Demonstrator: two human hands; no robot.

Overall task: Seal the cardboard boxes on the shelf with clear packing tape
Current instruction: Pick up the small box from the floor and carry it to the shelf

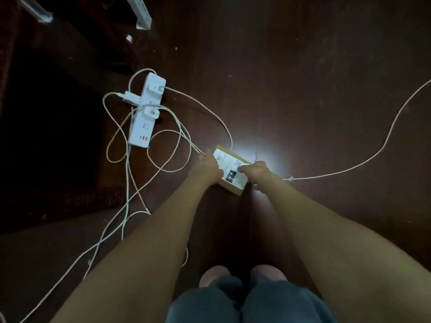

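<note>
- One box [233,180], small and brown with a white label [227,163] on top, is low over the middle of the dark floor [314,78]. Whether it rests there or is just lifted, I cannot tell.
- The left hand [205,170] grips its left side with fingers across the label. The right hand [256,173] holds the right edge, thumb on top.
- The box looks closed, so its contents are hidden. No tape shows on it, and neither a roll nor a shelf is in view.
- Loose cables [177,141] end just beside the box's far left corner. A lift could probably snag one and tug the strip [145,113], which lies toward the floor's left side with three plugs in it.
- Another cable [373,157] runs from just beside the right hand to the right edge. A step that way could likely catch it.
- Dim light and the glare beside the box may hide the seam, so tape could go on crooked.
- A second strip [141,10] lies at the far edge, well apart.
</note>
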